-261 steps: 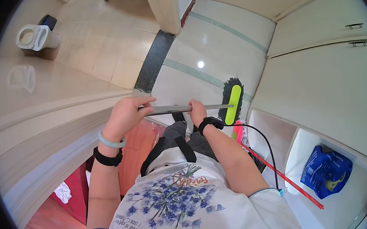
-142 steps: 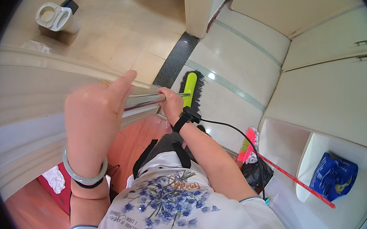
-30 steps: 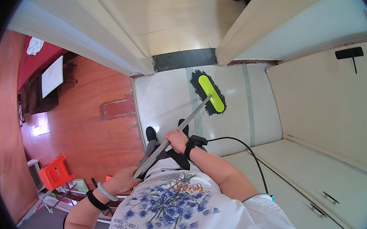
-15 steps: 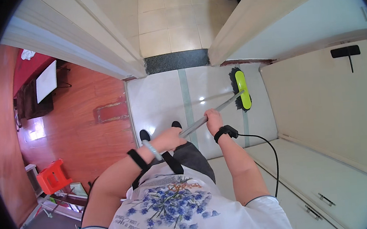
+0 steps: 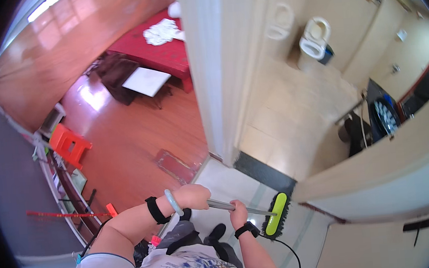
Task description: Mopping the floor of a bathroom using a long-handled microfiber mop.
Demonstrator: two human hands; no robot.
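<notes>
A broom with a lime-green head and dark bristles rests on the pale tiled floor, close to the dark stone doorsill. Its grey handle slants back toward my body. My left hand is wrapped round the upper part of the handle, with a pale bangle and a black band on that arm. Lower down, my right hand is also closed on the handle. A black strap with a cable sits on my right wrist.
Left of the white door frame lies a reddish wood floor with an orange stool, a white-topped small table and a red-covered bed. Past the doorsill are a toilet and a basin. A pale cabinet stands at right.
My view has swung round to take in the room and the bathroom. The broom head now lies nearer the right end of the doorsill. Both hands still grip the handle.
</notes>
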